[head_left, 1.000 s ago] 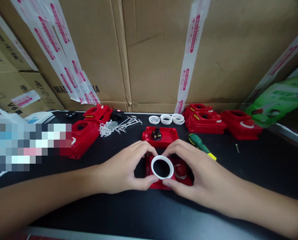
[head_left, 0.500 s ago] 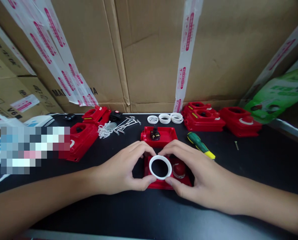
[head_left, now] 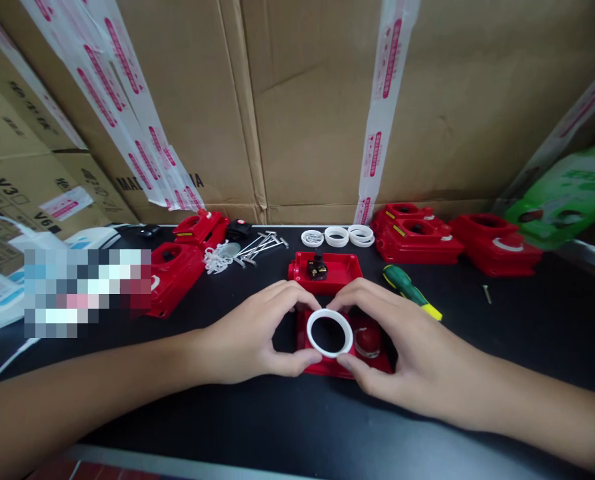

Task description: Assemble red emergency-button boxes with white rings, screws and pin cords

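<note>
A white ring (head_left: 330, 333) sits on a red plastic cover (head_left: 347, 362) lying on the black table in front of me. My left hand (head_left: 250, 337) pinches the ring's left side between thumb and forefinger. My right hand (head_left: 402, 347) pinches its right side the same way. A red round button (head_left: 368, 339) shows on the cover just right of the ring, partly under my right fingers. Behind them lies a red base tray (head_left: 326, 272) with a small black part inside.
A green and yellow screwdriver (head_left: 410, 291) lies to the right. Three white rings (head_left: 337, 237), long screws (head_left: 260, 245) and white clips (head_left: 216, 258) lie further back. Red housings (head_left: 417, 241) stand at back right and red housings (head_left: 180, 270) at left. Cardboard boxes (head_left: 302, 100) wall the back.
Both hands stay pinched on the white ring over the red cover. Only the camera view has shifted slightly.
</note>
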Available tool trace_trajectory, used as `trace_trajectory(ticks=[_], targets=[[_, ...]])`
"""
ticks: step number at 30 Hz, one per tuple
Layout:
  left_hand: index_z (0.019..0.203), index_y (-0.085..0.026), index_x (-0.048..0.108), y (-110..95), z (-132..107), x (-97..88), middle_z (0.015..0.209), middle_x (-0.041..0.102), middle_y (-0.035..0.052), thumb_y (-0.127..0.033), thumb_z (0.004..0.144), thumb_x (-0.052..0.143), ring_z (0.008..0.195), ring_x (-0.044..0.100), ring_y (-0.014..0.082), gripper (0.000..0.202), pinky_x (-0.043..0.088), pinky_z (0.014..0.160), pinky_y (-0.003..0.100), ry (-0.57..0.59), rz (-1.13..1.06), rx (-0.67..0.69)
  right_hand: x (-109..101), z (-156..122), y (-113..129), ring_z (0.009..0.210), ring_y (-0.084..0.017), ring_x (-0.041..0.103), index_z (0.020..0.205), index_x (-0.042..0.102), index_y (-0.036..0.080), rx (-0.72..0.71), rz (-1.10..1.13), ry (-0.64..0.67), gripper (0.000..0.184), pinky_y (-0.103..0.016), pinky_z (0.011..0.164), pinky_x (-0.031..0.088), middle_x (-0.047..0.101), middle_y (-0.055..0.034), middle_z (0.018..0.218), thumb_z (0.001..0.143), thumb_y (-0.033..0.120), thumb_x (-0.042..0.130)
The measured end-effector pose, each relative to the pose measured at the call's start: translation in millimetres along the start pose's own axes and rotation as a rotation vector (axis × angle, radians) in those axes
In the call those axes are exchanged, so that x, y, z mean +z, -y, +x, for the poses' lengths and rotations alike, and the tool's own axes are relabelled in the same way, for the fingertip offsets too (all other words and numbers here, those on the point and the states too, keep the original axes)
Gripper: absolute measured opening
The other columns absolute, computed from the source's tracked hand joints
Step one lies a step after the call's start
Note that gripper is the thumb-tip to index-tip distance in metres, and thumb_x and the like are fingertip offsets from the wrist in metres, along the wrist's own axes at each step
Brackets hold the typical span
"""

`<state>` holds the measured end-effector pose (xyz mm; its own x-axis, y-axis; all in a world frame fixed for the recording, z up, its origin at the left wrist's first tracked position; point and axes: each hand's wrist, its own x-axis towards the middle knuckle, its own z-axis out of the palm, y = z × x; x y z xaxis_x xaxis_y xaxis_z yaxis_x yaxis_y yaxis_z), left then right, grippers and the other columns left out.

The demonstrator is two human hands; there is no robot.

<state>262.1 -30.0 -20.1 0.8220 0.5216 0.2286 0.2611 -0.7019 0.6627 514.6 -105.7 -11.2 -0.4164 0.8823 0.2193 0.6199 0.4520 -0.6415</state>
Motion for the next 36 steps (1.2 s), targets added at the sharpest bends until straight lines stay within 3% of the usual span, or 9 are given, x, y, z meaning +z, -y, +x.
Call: trace_trajectory(ticks=[11, 16, 26, 30, 36], targets=[[0.121, -0.022, 0.063, 0.6, 1.4, -1.7, 0.120, 0.070, 0.0050, -0.037, 0.090, 0.085, 0.109, 0.067, 0.0233, 0.041, 0.052, 0.097, 0.037, 0.019, -0.001, -0.023, 2.4, -1.2, 2.5, 0.083, -0.019, 0.065, 0.109, 0.058, 0.027, 0.105, -0.033, -0.013, 0.029, -0.037, 0.072, 0.056, 0.067, -0.0025, 0.108, 0.088, 0.034, 0.076], [0.120, -0.022, 0.063, -0.5, 2.4, -1.2, 0.118, 0.070, 0.0049, -0.036, 0.091, 0.084, 0.107, 0.067, 0.0228, 0.039, 0.052, 0.096, 0.036, 0.006, 0.011, -0.020, -0.3, 0.3, 4.0, 0.098, -0.022, 0.067, 0.117, 0.061, 0.027, -0.048, -0.018, -0.052, 0.036, -0.039, 0.085, 0.060, 0.066, -0.0064, 0.118, 0.084, 0.020, 0.073], [0.119, -0.022, 0.064, -1.0, 1.5, -1.0, 0.116, 0.069, 0.0042, -0.038, 0.090, 0.084, 0.105, 0.066, 0.0225, 0.039, 0.052, 0.094, 0.035, 0.001, 0.029, -0.040, -0.5, -0.1, 0.2, 0.104, -0.023, 0.069, 0.121, 0.064, 0.028, -0.043, -0.040, -0.017, 0.036, -0.042, 0.095, 0.060, 0.065, -0.0056, 0.123, 0.087, 0.020, 0.070], [0.119, -0.022, 0.065, -1.6, 1.8, -0.7, 0.116, 0.070, 0.0044, -0.039, 0.091, 0.083, 0.105, 0.066, 0.0228, 0.037, 0.052, 0.094, 0.036, 0.002, 0.019, -0.027, 0.8, 3.5, 0.5, 0.095, -0.024, 0.069, 0.117, 0.062, 0.027, -0.029, -0.054, -0.030, 0.037, -0.043, 0.088, 0.061, 0.066, -0.0069, 0.118, 0.082, 0.020, 0.073], [0.118, -0.023, 0.065, -1.0, 2.9, -1.0, 0.117, 0.071, 0.0050, -0.040, 0.091, 0.083, 0.106, 0.067, 0.0231, 0.036, 0.053, 0.095, 0.037, 0.015, 0.002, -0.032, 8.2, 4.1, 4.4, 0.077, -0.018, 0.063, 0.105, 0.056, 0.025, 0.052, -0.093, -0.073, 0.029, -0.035, 0.063, 0.056, 0.064, -0.0046, 0.104, 0.083, 0.029, 0.075]])
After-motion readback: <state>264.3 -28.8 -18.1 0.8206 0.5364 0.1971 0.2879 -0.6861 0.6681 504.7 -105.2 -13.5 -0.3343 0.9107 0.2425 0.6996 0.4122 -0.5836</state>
